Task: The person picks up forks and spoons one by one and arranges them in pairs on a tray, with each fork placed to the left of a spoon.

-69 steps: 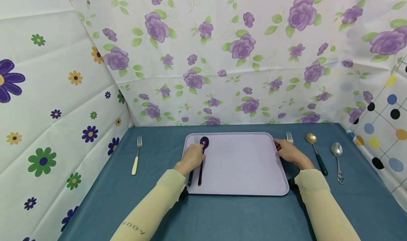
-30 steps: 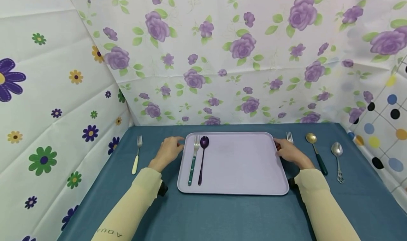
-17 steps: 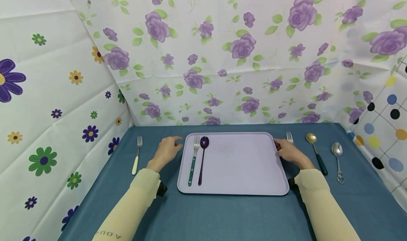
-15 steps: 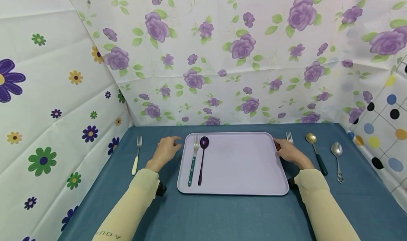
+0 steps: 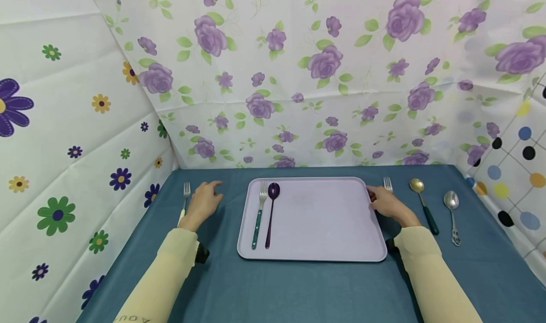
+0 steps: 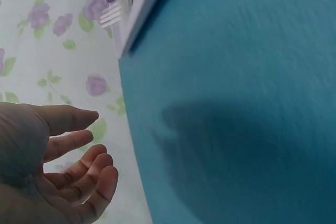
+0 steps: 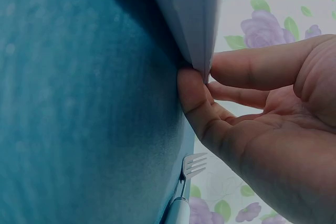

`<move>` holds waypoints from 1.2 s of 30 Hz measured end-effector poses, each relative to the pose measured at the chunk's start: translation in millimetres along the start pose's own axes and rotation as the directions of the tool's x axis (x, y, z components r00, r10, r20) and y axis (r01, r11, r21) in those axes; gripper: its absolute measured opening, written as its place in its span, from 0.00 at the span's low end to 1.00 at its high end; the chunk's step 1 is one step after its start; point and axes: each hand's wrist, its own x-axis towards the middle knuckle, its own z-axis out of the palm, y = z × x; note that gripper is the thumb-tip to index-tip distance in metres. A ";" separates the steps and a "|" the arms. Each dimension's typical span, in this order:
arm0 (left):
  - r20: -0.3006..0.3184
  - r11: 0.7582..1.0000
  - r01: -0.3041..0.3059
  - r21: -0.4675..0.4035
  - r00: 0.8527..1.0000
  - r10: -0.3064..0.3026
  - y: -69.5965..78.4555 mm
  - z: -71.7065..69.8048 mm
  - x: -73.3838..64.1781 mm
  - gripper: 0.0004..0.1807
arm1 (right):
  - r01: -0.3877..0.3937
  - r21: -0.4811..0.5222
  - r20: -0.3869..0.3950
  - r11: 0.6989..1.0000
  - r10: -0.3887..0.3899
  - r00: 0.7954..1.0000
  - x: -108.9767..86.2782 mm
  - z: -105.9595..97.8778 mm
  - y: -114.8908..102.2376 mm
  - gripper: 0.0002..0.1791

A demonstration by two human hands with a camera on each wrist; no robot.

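Observation:
A pale lilac tray point(image 5: 320, 219) lies at mid-table. On its left side rest a fork with a green handle point(image 5: 257, 228) and a dark purple spoon point(image 5: 271, 214), side by side. My right hand point(image 5: 386, 202) pinches the tray's right rim; in the right wrist view, its fingers point(image 7: 252, 72) lie on both sides of the edge. To the left, my left hand point(image 5: 202, 202) hovers over the cloth with relaxed, slightly bent fingers and nothing in them. It partly covers a fork with a cream handle point(image 5: 186, 190), close beside it.
Right of the tray lie a fork point(image 5: 387, 183) partly behind my right hand, a gold spoon with a green handle point(image 5: 422, 195) and a silver spoon with an ornate handle point(image 5: 453, 214). A blue cloth point(image 5: 315, 294) covers the table; a floral sheet point(image 5: 290, 76) hangs behind.
My left hand has left the green-handled fork and purple spoon on the tray and moved left, beside the cream-handled fork. My right hand has stayed at the tray's rim.

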 end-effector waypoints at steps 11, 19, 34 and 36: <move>0.009 0.997 0.068 0.038 0.998 -0.069 -26.9 -9.7 -11.9 0.25 | 0.000 0.000 0.005 1.000 0.000 1.000 1.6 2.3 1.1 0.36; 0.011 0.992 0.123 0.035 0.992 -0.124 -45.1 -18.8 -13.5 0.30 | 0.007 -0.004 0.001 1.000 -0.007 1.000 2.7 2.2 2.4 0.36; 0.079 0.979 0.196 0.054 0.977 -0.200 -69.3 -23.0 -18.0 0.31 | 0.010 0.002 0.002 1.000 -0.010 1.000 3.1 2.8 3.9 0.36; 0.079 0.978 0.201 0.058 0.976 -0.205 -69.8 -22.9 -18.2 0.30 | 0.007 -0.001 0.001 1.000 -0.007 1.000 3.7 2.7 4.5 0.36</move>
